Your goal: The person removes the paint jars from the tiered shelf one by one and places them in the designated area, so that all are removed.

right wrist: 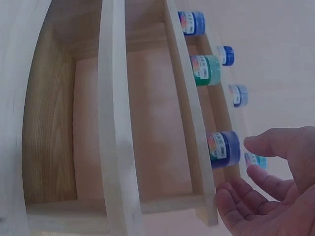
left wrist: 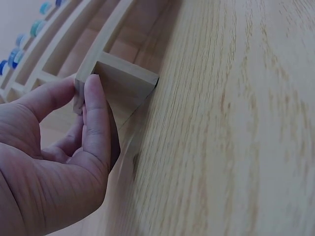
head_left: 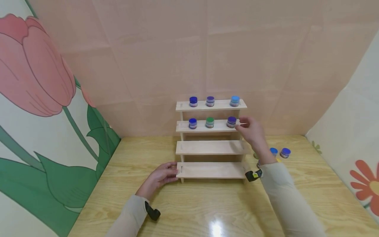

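Note:
A four-step wooden rack (head_left: 211, 170) stands on the table. My left hand (head_left: 162, 175) pinches the left end of its lowest step; in the left wrist view, thumb and fingers (left wrist: 96, 115) lie on both sides of that board. On the second step from the top sit a blue paint jar (head_left: 192, 123), a green paint jar (head_left: 210, 122) and a purple paint jar (head_left: 231, 122). Beside the purple one is my right hand (head_left: 252, 131), its fingers loosely bent and parted, with nothing between them. The right wrist view shows the purple jar (right wrist: 224, 149) upright just off the fingertips.
The top step bears a dark blue jar (head_left: 193, 101), a violet jar (head_left: 210, 101) and a light blue jar (head_left: 235, 101). On the table right of the rack are more jars, among them a blue one (head_left: 273, 151) and a purple one (head_left: 285, 152), some partly hidden behind my right forearm.

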The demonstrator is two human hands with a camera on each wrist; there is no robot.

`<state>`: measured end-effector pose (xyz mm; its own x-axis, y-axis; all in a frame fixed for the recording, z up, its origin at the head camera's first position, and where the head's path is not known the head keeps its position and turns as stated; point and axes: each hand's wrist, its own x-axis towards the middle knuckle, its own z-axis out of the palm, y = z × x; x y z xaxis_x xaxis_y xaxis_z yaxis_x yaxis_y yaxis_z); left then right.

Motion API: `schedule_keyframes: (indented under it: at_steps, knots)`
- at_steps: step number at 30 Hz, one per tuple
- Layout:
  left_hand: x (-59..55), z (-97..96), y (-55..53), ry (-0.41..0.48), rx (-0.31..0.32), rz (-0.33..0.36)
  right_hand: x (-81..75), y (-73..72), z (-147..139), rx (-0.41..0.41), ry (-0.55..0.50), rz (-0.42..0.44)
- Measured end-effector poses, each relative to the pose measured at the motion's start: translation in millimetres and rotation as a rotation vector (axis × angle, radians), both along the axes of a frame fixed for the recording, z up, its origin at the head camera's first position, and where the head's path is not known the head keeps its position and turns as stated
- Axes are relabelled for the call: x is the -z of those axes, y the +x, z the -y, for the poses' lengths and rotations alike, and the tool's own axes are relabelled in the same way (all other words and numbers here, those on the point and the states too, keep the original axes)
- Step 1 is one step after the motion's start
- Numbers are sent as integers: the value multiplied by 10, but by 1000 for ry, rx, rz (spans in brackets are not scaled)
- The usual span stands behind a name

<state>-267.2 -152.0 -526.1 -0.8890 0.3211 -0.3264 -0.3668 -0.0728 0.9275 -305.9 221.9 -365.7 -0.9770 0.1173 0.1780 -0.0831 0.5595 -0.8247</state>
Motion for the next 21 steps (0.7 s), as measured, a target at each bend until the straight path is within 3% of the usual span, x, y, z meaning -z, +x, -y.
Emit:
schedule_keyframes:
  at_steps: [6,13,21]
  knots:
    - [-21,-5,9,3,3,5,-2,-88,63,12,13,54]
    - [-19,-5,4,7,-3,11,-2,-184,130,8,40,50]
    - [-26,-11,7,-7,-10,10,-9,-274,218,61,72,85]
